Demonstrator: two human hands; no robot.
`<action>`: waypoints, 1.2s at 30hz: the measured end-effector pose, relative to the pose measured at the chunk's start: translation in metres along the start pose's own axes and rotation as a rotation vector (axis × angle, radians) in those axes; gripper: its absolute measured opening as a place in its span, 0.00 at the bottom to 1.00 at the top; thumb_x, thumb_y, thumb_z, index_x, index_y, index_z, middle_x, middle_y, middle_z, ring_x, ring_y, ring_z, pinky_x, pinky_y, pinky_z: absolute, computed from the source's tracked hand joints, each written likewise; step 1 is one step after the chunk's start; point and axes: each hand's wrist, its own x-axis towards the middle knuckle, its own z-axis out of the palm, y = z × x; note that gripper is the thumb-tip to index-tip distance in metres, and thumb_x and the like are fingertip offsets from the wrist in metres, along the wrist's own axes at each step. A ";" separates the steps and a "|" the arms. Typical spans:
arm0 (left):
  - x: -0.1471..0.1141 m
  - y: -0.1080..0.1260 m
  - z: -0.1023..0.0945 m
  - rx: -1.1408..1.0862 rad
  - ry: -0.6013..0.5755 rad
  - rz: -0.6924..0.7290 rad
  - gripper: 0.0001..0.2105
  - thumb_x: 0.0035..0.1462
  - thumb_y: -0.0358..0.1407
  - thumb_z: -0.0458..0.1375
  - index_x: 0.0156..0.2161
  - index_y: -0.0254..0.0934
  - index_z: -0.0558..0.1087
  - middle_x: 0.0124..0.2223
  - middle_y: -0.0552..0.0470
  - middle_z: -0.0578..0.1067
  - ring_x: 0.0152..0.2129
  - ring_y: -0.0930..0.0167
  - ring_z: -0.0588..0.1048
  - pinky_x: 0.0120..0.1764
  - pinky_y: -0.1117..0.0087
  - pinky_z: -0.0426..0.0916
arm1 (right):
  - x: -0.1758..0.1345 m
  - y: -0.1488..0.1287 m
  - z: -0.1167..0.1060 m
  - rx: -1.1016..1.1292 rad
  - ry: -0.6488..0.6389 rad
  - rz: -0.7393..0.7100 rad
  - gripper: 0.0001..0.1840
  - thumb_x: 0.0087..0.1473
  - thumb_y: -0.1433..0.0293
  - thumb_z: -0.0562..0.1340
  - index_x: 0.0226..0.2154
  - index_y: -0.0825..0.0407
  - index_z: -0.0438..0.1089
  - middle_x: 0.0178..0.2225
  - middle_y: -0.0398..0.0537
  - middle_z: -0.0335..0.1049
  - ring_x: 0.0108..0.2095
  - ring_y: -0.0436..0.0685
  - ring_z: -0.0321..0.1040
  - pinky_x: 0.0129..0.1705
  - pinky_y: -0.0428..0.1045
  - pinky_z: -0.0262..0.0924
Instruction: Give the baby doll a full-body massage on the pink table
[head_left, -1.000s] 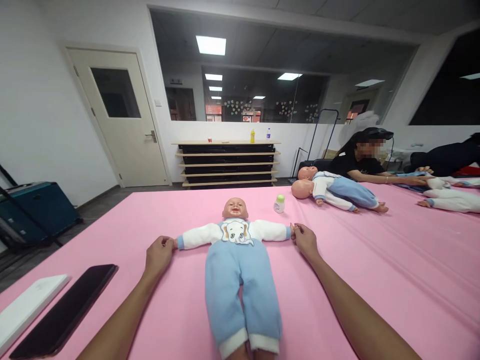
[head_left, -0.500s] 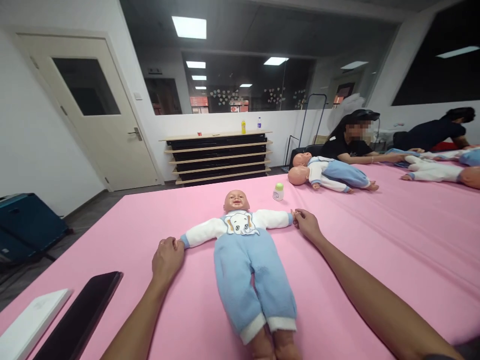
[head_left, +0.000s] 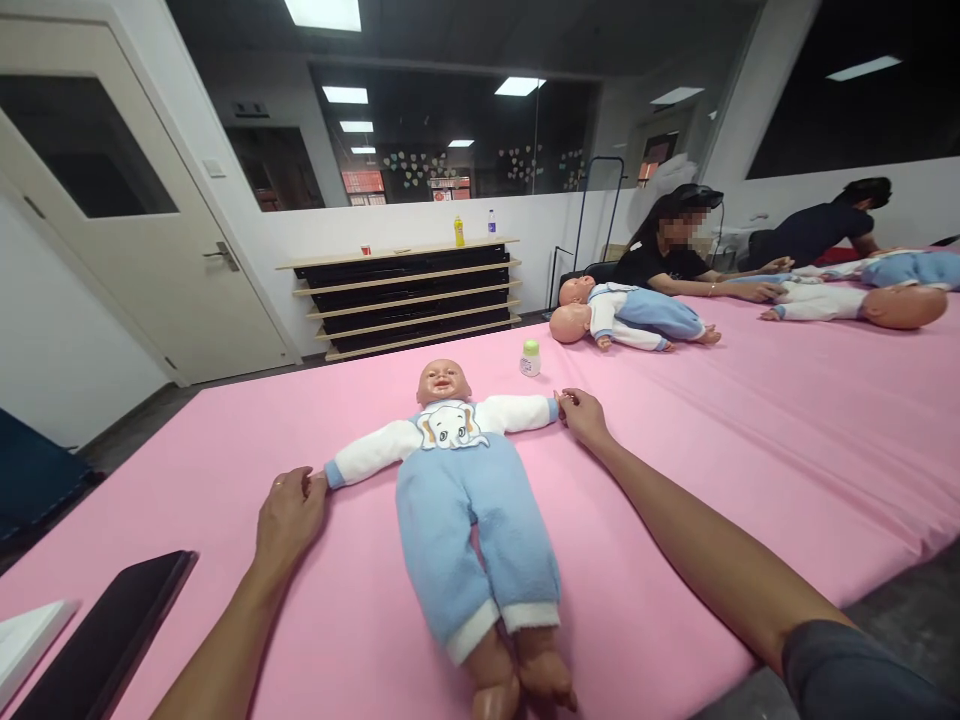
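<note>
A baby doll (head_left: 469, 500) lies on its back on the pink-covered table (head_left: 352, 610), its arms spread wide and its feet towards me. It wears a white and light blue outfit with an elephant face on the chest. My left hand (head_left: 291, 515) is closed around the doll's hand at the left cuff. At the other cuff, my right hand (head_left: 583, 415) pinches the doll's other hand between thumb and fingers. Beyond the doll's shoulder stands a small white bottle with a green cap (head_left: 530, 358).
A black phone-like slab (head_left: 112, 635) and a white box (head_left: 30, 640) lie at the near left. Two more dolls (head_left: 634, 315) lie at the back right. Beyond them, a person in black (head_left: 667, 250) handles another doll (head_left: 855, 300). Low shelving (head_left: 405, 300) stands by the wall.
The camera view has turned slightly, so the whole scene sits further left and a bit higher. Both hands still hold the doll's hands, and the doll keeps its pose.
</note>
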 end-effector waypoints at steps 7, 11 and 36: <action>-0.001 -0.006 0.000 0.054 -0.040 -0.014 0.25 0.61 0.52 0.46 0.53 0.37 0.71 0.51 0.41 0.74 0.45 0.58 0.73 0.45 0.60 0.66 | 0.012 0.021 0.007 -0.033 -0.019 0.019 0.23 0.57 0.57 0.58 0.49 0.54 0.73 0.43 0.55 0.75 0.44 0.60 0.71 0.48 0.52 0.63; 0.000 -0.010 0.001 0.080 -0.039 -0.031 0.25 0.61 0.53 0.46 0.53 0.39 0.71 0.51 0.43 0.73 0.45 0.60 0.74 0.45 0.62 0.67 | 0.013 0.024 0.007 -0.053 -0.046 0.018 0.23 0.58 0.55 0.58 0.50 0.51 0.72 0.44 0.54 0.75 0.45 0.60 0.71 0.50 0.52 0.62; -0.003 0.012 -0.001 0.087 0.059 -0.037 0.24 0.61 0.47 0.48 0.53 0.32 0.71 0.49 0.38 0.73 0.46 0.58 0.72 0.48 0.61 0.65 | 0.018 0.029 0.004 -0.035 -0.088 -0.015 0.23 0.57 0.56 0.60 0.49 0.53 0.72 0.43 0.53 0.75 0.41 0.58 0.71 0.45 0.51 0.62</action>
